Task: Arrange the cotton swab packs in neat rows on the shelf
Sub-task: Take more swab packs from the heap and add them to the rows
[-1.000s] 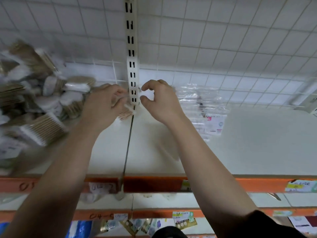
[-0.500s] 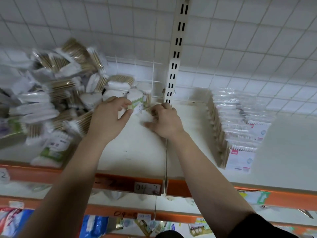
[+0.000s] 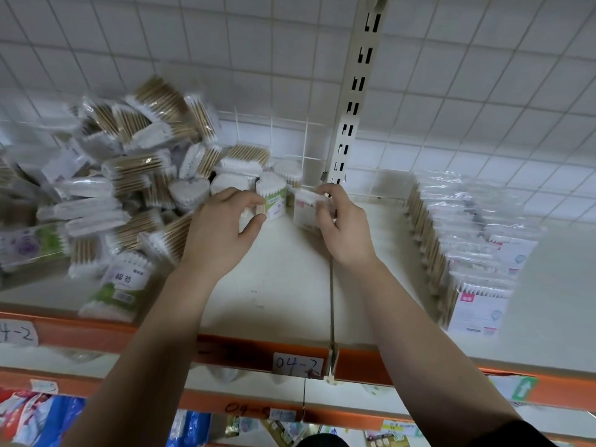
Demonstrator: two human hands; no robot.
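White tag on orange shelf edge: "04-2". Left tag: "4-2", cropped. Lower rail, handwritten: "04-".

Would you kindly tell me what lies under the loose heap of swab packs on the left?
Only the white shelf shows beneath the heap; the top packs cover the lower ones, so anything else underneath is hidden.

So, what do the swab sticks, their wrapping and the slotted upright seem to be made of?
Swab sticks: probably wood or bamboo, matt tan. Wrapping: clear glossy plastic film, crinkled with glints. Slotted upright: likely cream-painted metal, with punched slots.
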